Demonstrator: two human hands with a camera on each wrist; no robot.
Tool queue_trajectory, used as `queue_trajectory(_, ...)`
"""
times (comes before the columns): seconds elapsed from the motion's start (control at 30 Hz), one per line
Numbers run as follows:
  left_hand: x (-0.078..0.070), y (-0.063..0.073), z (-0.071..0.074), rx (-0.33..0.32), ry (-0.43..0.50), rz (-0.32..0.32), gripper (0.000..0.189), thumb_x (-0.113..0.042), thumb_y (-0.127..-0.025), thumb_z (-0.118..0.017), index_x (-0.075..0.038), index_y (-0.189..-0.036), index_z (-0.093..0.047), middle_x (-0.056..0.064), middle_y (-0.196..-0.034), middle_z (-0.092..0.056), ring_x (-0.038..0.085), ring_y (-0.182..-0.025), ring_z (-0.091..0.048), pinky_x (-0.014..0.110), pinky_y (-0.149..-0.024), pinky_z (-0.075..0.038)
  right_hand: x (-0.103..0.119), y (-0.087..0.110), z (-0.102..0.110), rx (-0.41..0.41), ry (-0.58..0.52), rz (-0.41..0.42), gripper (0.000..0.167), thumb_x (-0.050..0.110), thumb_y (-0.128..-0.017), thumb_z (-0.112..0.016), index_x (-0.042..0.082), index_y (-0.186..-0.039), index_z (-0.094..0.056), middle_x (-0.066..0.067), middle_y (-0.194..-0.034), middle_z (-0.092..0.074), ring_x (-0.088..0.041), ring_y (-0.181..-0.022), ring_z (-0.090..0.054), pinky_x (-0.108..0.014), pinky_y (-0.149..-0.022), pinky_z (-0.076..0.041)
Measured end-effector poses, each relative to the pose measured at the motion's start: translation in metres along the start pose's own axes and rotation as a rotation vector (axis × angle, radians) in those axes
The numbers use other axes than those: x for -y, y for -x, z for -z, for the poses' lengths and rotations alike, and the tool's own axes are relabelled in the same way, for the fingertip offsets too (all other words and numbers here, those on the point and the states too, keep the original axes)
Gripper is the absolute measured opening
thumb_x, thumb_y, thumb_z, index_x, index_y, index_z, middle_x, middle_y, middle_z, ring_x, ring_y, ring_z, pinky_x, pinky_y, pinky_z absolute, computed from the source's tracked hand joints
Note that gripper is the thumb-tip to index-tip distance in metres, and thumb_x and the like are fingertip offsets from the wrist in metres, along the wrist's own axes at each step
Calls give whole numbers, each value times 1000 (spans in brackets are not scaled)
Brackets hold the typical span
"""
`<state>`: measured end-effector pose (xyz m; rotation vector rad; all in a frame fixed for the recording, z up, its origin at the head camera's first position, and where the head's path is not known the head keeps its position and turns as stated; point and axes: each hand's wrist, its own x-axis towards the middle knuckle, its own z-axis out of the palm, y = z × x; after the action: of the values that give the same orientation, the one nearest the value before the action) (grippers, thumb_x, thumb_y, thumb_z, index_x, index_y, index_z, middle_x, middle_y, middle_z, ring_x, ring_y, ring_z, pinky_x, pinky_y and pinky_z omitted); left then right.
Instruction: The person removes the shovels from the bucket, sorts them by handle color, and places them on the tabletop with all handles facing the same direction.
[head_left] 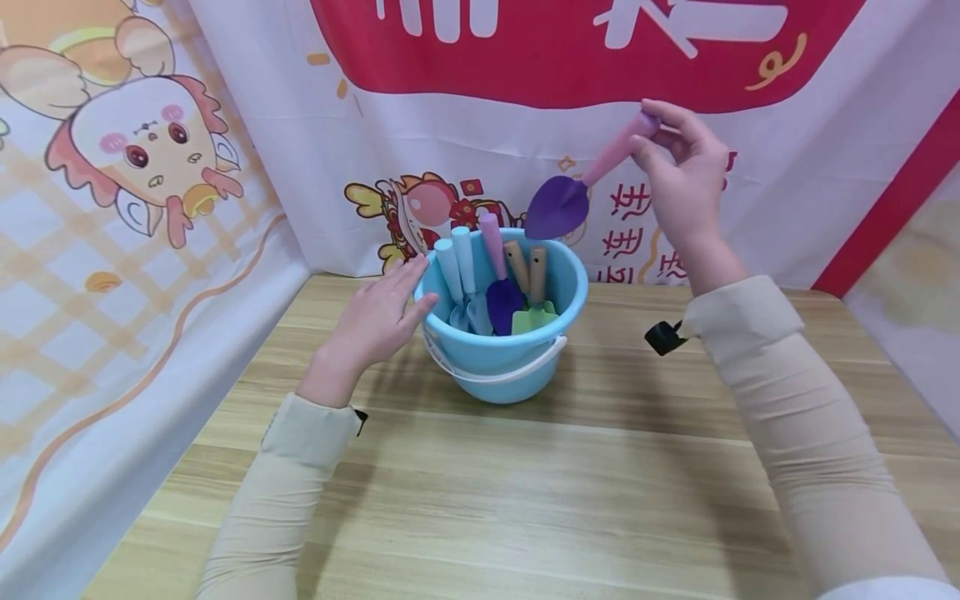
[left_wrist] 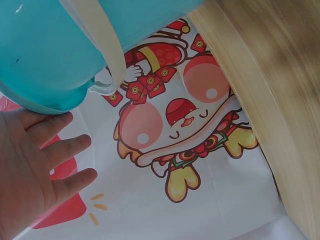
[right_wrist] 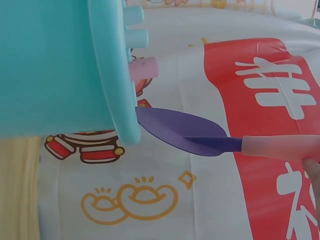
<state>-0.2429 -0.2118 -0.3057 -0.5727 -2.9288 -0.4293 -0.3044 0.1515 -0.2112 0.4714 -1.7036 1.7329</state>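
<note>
A light blue bucket [head_left: 495,387] with a white handle [head_left: 517,372] stands on the wooden table. My right hand [head_left: 686,171] pinches the pink grip of a purple toy shovel [head_left: 558,207], whose blade tilts down over the bucket's right back rim. In the right wrist view the purple shovel [right_wrist: 185,131] has its tip beside the rim. My left hand [head_left: 386,312] touches the bucket's left rim with its fingers extended; the left wrist view shows those fingers [left_wrist: 65,150] spread. Inside the bucket stand two blue-handled tools [head_left: 456,267], another pink-handled purple shovel [head_left: 491,242] and two brown-handled tools [head_left: 537,275], one with a green head.
The wooden table [head_left: 480,500] stretches in front of the bucket and to both sides. A printed white and red cloth [head_left: 285,125] hangs right behind it. Another patterned cloth [head_left: 112,333] borders the left side. A small black device [head_left: 663,337] hangs at the right cuff.
</note>
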Motion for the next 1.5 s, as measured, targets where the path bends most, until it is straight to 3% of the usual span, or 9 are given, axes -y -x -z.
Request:
queue_trajectory(0.13, 1, -1, 1, 3, 0, 3, 71, -53, -109, -34, -12, -165, -19, 8, -170, -18, 35, -156, -10, 62, -121, -16, 0, -5, 5, -32, -94, -15, 30, -1, -93, -71, 4, -123, -73, -10, -121, -63, -26, -112, -65, -29, -96, -55)
queue_trajectory(0.5, 4, -2, 3, -8, 4, 7, 70, -51, -109, -37, -12, -165, -21, 9, -169, -20, 35, -156, -12, 63, -120, -17, -1, -8, 20, -49, -147, -90, 33, 5, -93, -75, 7, -126, -72, -11, -125, -62, -25, -118, -63, -28, -97, -53)
queue_trajectory(0.93, -15, -11, -8, -11, -12, 13, 71, -53, -109, -34, -11, -165, -21, 9, -169, -20, 35, -156, -12, 62, -121, -17, -12, -5, 66, -123, -230, -154, 37, 9, -91, -78, 8, -127, -71, -12, -127, -62, -22, -118, -64, -26, -97, -53)
queue_trajectory(1.17, -18, -13, -11, -9, -23, 5, 73, -56, -109, -30, -9, -165, -20, 11, -169, -20, 36, -155, -13, 62, -121, -18, -20, -3, 83, -211, -275, -194, 41, 12, -88, -81, 9, -128, -70, -11, -128, -63, -20, -116, -65, -25, -96, -53)
queue_trajectory(1.5, -18, -13, -11, -15, -43, 11, 70, -51, -109, -35, -9, -164, -21, 10, -169, -21, 35, -156, -11, 63, -121, -17, -29, 6, 98, -311, -326, -290, 46, 14, -87, -83, 13, -131, -69, -8, -133, -60, -20, -122, -62, -25, -97, -53)
